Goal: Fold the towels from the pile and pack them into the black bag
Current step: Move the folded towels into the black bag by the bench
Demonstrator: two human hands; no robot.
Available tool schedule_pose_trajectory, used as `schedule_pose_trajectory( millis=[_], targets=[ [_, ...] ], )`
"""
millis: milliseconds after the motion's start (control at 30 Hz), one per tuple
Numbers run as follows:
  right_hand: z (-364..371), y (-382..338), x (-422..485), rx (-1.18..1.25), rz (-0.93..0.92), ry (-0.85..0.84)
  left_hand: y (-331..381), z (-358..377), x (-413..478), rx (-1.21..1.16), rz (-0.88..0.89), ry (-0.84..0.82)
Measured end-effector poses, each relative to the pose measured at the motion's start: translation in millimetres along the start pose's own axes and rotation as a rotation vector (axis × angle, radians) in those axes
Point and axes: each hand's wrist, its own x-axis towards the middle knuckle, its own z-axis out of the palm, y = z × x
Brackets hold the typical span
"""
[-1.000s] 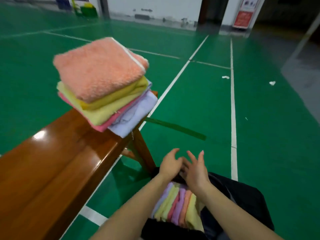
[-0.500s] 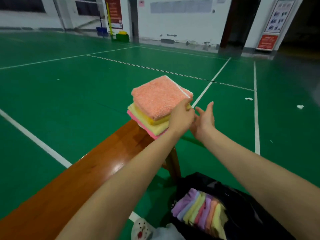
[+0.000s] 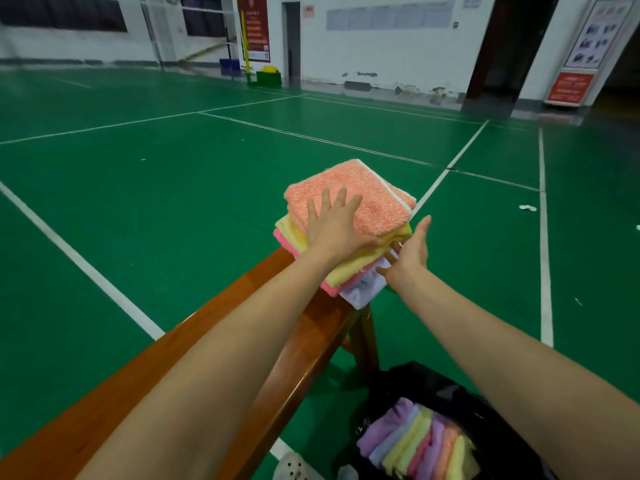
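A stack of folded towels sits on the far end of a brown wooden bench (image 3: 194,368): an orange towel (image 3: 374,202) on top, then yellow (image 3: 349,268), pink and white (image 3: 363,289) ones below. My left hand (image 3: 334,225) lies flat on the orange towel with fingers spread. My right hand (image 3: 408,254) reaches to the stack's right side, fingers straight, fingertips under the yellow towel and touching the white one. The black bag (image 3: 460,403) stands on the floor at the lower right, holding several rolled pastel towels (image 3: 419,441) upright in a row.
Green sports floor with white lines surrounds the bench. A white perforated shoe (image 3: 294,467) shows at the bottom beside the bag. Small white scraps (image 3: 527,208) lie on the floor at the right. Walls, doors and signs stand far behind.
Both hands left the bag and reached out to the stack. My left hand went from the stack's edge onto the orange towel's top; my right hand closed in on the stack's right side.
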Motion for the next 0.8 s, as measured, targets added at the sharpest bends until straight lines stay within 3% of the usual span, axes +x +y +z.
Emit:
schedule_pose_trajectory(
  millis=[133,300,800],
  targets=[
    [-11,10,8,0.004,0.048,0.048,-8,10,0,-0.048,-0.048,-0.032],
    [-6,18,14,0.018,0.145,-0.077,-14,19,2,-0.081,-0.054,-0.049],
    [27,17,10,-0.151,0.048,-0.239,-25,13,11,-0.050,-0.075,-0.041]
  ],
)
